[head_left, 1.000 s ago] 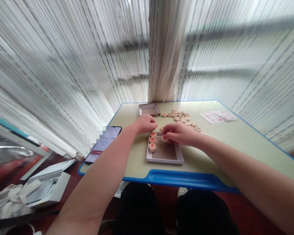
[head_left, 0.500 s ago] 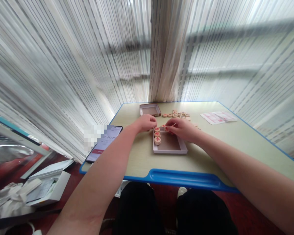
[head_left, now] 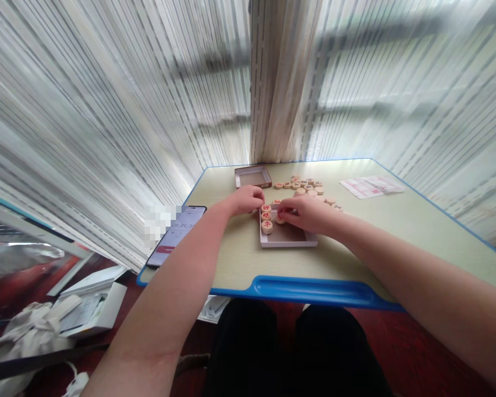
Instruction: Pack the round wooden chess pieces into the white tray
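In the middle of the frame, a shallow open box (head_left: 288,243) lies on the pale table (head_left: 235,253), its far right part covered by the right hand (head_left: 306,212). That hand's fingers are drawn in narrow on a round piece (head_left: 279,219) inside the box, near its far wall; the fingers hide part of the piece, and its red mark is only partly seen. The left hand (head_left: 248,199) is at the box's far left corner with its fingers curled and close together; whether anything is between their tips I cannot tell. Red-marked pieces (head_left: 267,226) stand in a column along the box's left side, and whether others lie beneath them is hard to make out. Just beyond the box, another red-marked piece (head_left: 277,202) shows only in part. Loose pieces (head_left: 306,186) lie farther up, right of centre, some cut off from view by the right hand and many of their marks too small to read. Left of them is a second open box (head_left: 253,178). A creased printed sheet (head_left: 370,186) lies at the right, its print illegible. At the left edge of the table, a phone (head_left: 176,238) is partly hidden by the left forearm and a pixelated patch.
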Available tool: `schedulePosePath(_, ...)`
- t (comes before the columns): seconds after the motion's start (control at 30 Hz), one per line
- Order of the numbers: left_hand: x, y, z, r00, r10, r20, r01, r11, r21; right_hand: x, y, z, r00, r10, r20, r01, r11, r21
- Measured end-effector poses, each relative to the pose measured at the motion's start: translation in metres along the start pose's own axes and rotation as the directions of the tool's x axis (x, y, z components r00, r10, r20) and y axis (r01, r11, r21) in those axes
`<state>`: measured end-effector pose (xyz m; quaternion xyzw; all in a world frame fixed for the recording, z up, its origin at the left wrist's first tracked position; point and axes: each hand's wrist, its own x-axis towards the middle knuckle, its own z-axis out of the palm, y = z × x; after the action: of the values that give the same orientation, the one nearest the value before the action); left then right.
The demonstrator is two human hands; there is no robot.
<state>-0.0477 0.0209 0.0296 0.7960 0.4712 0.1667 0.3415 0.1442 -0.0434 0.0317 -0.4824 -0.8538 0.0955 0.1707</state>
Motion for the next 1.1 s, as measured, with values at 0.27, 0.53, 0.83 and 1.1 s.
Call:
schedulePosePath(0.27,0.003,0.000,0.004,0.999,-0.032,-0.042,0.033,0.999,0.022,-0.002,0.004,-0.002,0.991,-0.121,0.064,0.125,0.990,-0.068)
schedulePosePath(0.53,0.000,0.002,0.000,0.999,0.042,0.012,-0.043,0.986,0.160,-0.007,-0.005,-0.009,0.977,-0.169,0.133,0.168,0.986,0.015)
schedulePosePath(0.83,0.003,-0.001,0.000,0.998,0.056,0.027,-0.059,0.987,0.147,-0.010,-0.016,-0.009,0.963,-0.114,0.246,0.073,0.983,0.169)
schedulePosePath(1.1,0.001,0.000,0.001,0.999,0.033,0.014,-0.034,0.993,0.114,-0.008,-0.014,-0.010,0.954,-0.109,0.280,0.045,0.974,0.223)
